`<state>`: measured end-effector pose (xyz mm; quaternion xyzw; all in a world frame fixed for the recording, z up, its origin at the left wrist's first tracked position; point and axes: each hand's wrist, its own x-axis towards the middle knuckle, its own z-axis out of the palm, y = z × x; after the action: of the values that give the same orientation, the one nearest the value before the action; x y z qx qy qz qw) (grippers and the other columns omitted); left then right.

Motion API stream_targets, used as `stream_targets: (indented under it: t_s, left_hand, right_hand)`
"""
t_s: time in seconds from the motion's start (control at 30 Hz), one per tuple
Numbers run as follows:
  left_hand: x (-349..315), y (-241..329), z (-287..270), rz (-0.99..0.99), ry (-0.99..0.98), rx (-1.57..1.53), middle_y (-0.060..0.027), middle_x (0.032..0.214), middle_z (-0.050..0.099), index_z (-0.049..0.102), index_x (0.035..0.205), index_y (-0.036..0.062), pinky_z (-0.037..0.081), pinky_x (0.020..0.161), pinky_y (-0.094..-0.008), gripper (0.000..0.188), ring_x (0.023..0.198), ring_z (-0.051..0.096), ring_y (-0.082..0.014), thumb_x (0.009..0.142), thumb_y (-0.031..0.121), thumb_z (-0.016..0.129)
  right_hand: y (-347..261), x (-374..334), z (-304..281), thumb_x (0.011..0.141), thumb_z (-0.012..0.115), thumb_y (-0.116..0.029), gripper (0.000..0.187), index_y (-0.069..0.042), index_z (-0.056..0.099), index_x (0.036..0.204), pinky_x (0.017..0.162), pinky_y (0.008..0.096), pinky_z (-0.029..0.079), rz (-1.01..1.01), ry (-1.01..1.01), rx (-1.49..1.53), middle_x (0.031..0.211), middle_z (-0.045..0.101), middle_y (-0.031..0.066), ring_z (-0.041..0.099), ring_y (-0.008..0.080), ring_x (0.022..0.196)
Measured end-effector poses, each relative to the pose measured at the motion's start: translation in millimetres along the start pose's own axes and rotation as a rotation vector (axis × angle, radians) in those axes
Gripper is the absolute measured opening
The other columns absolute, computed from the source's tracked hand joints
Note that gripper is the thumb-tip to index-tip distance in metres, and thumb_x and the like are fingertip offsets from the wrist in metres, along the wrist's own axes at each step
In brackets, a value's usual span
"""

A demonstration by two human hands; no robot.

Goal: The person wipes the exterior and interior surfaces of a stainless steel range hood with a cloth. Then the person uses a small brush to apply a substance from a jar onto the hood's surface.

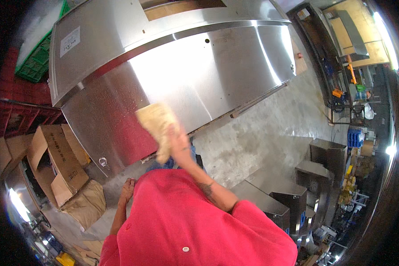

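My right hand [178, 141] is closed on a pale yellow cloth [158, 125]. It is held over the near edge of a large shiny stainless-steel panel [173, 84], and both hand and cloth are slightly blurred. Whether the cloth's far end touches the steel, I cannot tell. Small droplets or specks dot the panel's left part, where my red shirt is reflected. Low at my left side hangs my left hand [127, 189], with nothing visible in it and its fingers loosely apart. A metal ring fitting [103, 162] sits at the panel's near left corner.
Open cardboard boxes [60, 164] and a brown sack [86, 201] stand at the left. A green crate [35, 62] is at the far left. Several steel box-shaped parts [292, 190] stand on the concrete floor [252, 137] at the right. Beyond is a dark-framed rack [319, 57].
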<state>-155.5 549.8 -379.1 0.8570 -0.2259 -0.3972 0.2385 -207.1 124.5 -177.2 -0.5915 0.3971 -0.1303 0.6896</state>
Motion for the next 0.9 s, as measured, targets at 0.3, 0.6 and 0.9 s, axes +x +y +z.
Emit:
stream_targets:
  t_s: [0.3,0.6,0.9]
  left_hand:
    - [-16.1,100.4,3.5,-0.418,0.065,-0.361,-0.0200,0.106,0.075,0.068,0.117,-0.0010,0.054,0.090,-0.0415,0.044,0.100,0.072,-0.0335,0.111,0.038,0.050]
    - [-73.1,95.8,101.7,-0.559,0.073,-0.439,-0.0155,0.101,0.073,0.067,0.118,0.0018,0.055,0.084,-0.0385,0.038,0.093,0.071,-0.0277,0.112,0.035,0.050]
    - [-60.4,113.6,96.2,-0.515,0.025,-0.415,-0.0109,0.097,0.072,0.066,0.119,0.0046,0.056,0.078,-0.0354,0.033,0.086,0.069,-0.0220,0.114,0.033,0.050]
  right_hand:
    - [-107.5,198.6,-236.3,0.110,0.061,-0.035,0.055,0.000,0.048,0.151,0.102,0.0460,0.057,-0.372,0.549,-0.105,0.135,0.065,0.0192,0.068,0.0324,0.118]
    - [-119.7,327.6,-208.9,0.110,0.049,-0.027,0.057,0.017,0.048,0.147,0.131,0.0588,0.019,-0.842,0.624,-1.093,0.156,0.046,0.0398,0.034,0.0502,0.156]
    - [-97.2,262.5,-86.8,0.097,0.065,-0.017,0.056,0.009,0.050,0.145,0.119,0.0598,0.038,-0.829,0.309,-1.131,0.145,0.057,0.0343,0.052,0.0521,0.138]
